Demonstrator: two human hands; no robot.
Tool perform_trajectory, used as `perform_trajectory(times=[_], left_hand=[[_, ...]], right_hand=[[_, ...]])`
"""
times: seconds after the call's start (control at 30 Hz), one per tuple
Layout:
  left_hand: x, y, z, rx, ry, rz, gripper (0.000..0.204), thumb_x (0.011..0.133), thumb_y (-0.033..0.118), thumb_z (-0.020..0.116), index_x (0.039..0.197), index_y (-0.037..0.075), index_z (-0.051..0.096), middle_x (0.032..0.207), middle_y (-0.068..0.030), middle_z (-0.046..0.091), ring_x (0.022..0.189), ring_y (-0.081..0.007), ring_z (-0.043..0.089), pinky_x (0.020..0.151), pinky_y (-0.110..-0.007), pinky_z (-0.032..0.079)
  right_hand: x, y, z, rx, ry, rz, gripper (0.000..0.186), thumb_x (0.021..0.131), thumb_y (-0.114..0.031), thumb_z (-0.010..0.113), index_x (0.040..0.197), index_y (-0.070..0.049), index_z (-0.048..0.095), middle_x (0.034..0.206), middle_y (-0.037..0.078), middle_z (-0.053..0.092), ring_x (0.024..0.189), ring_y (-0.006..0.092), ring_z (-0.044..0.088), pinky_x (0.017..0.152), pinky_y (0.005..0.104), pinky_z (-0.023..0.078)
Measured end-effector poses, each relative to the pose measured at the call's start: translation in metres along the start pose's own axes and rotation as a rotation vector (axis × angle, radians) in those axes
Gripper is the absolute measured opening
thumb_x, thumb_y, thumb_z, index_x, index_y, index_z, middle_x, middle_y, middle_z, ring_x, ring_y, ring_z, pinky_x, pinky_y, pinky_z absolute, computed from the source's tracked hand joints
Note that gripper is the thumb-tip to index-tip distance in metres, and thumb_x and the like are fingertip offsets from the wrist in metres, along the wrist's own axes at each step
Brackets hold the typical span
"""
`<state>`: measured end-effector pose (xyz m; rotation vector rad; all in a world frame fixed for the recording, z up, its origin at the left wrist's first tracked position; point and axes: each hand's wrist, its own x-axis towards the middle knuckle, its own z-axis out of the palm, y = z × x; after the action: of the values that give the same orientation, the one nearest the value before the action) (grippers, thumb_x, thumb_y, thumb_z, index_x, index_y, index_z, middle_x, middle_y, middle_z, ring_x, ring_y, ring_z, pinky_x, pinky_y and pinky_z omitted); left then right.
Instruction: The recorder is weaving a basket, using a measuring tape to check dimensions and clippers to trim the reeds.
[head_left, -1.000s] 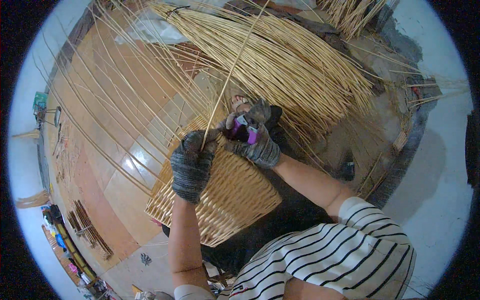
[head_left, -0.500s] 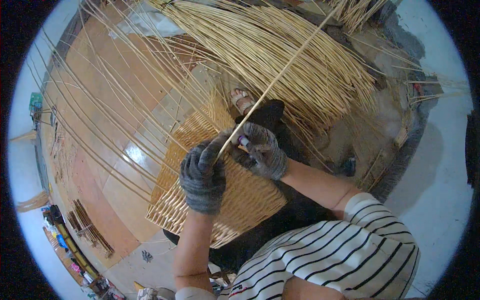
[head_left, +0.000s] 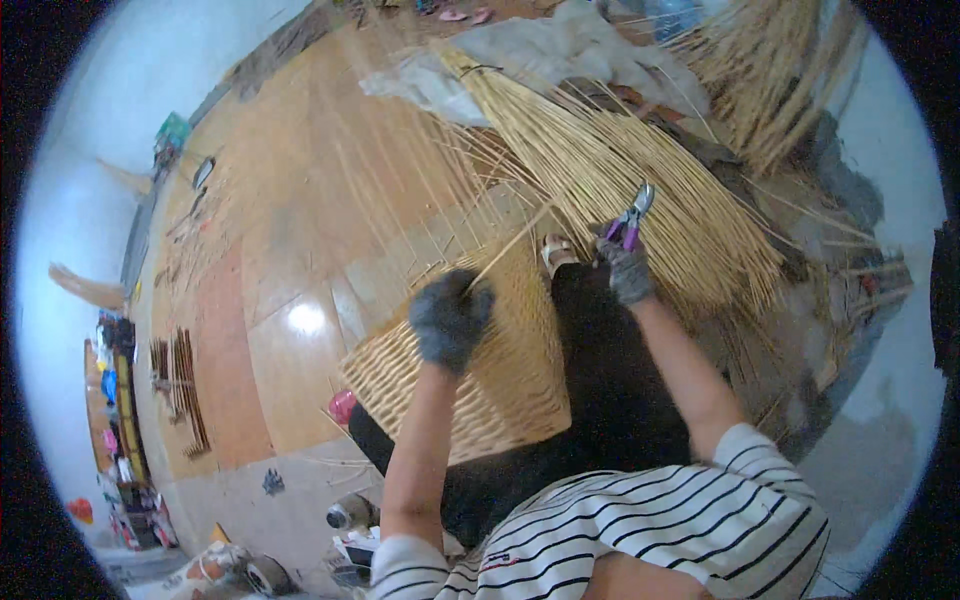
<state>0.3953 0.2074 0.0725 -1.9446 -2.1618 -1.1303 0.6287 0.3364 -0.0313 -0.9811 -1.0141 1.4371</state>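
Note:
My left hand (head_left: 452,320), in a grey knit glove, is closed around a pale willow rod (head_left: 517,240) that slants up and away to the right. It sits over the woven wicker basket (head_left: 510,395), which rests tilted across my lap. Long upright rods rise from the basket's far side, blurred by motion. Off to the right, my gloved right hand (head_left: 628,275) grips pruning shears (head_left: 630,218) by their purple handles. The metal blades point away from me, apart from the basket and above the rod bundle.
A large bundle of peeled rods (head_left: 640,170) lies beyond my right hand. White plastic sheeting (head_left: 560,50) spreads behind it. More rods (head_left: 775,85) lean at the far right. On the left floor are short brown sticks (head_left: 182,385) and a low shelf with clutter (head_left: 122,430).
My right hand has moved away from the left hand, out to the right, and the shears now show fully. The basket has swung on my lap, its upright rods blurring. The view has shifted.

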Motion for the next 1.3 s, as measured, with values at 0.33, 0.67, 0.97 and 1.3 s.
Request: perform_trajectory(times=[0.33, 0.67, 0.97, 1.3], left_hand=[[-0.050, -0.073, -0.177, -0.510, 0.621, -0.018, 0.031, 0.086, 0.025, 0.049, 0.064, 0.004, 0.053, 0.061, -0.0037, 0.051, 0.056, -0.0128, 0.047, 0.054, -0.028, 0.040], [-0.103, -0.249, -0.039, -1.045, 0.222, -0.470, 0.019, 0.087, 0.019, 0.044, 0.081, 0.004, 0.053, 0.083, -0.0082, 0.057, 0.096, -0.0233, 0.055, 0.084, -0.032, 0.041], [-0.070, -0.193, -0.052, -0.439, 0.076, -0.304, 0.041, 0.091, 0.038, 0.040, 0.071, 0.005, 0.053, 0.070, -0.0049, 0.054, 0.063, -0.0174, 0.047, 0.069, -0.034, 0.045], [-0.017, -0.187, -0.057, -0.518, 0.305, -0.391, 0.034, 0.088, 0.020, 0.041, 0.115, 0.002, 0.051, 0.116, -0.0110, 0.053, 0.102, -0.0228, 0.051, 0.084, -0.035, 0.045]], right_hand=[[0.060, -0.062, -0.115, -0.276, -0.196, 0.095, 0.027, 0.079, -0.020, 0.057, 0.104, -0.010, 0.051, 0.077, 0.003, 0.058, 0.074, 0.0201, 0.057, 0.066, 0.0337, 0.046], [-0.093, -0.026, -0.077, -0.417, 0.171, 0.017, 0.030, 0.076, -0.017, 0.057, 0.103, -0.009, 0.049, 0.090, 0.004, 0.056, 0.081, 0.0190, 0.055, 0.071, 0.0334, 0.045], [-0.129, 0.031, -0.122, -0.840, 0.231, -0.134, 0.030, 0.069, -0.012, 0.066, 0.096, -0.007, 0.055, 0.086, 0.001, 0.055, 0.079, 0.0150, 0.051, 0.072, 0.0286, 0.044], [-0.178, -0.056, -0.091, -0.508, 0.082, -0.397, 0.031, 0.074, -0.025, 0.068, 0.091, -0.006, 0.050, 0.080, 0.002, 0.051, 0.074, 0.0131, 0.049, 0.067, 0.0263, 0.042]])
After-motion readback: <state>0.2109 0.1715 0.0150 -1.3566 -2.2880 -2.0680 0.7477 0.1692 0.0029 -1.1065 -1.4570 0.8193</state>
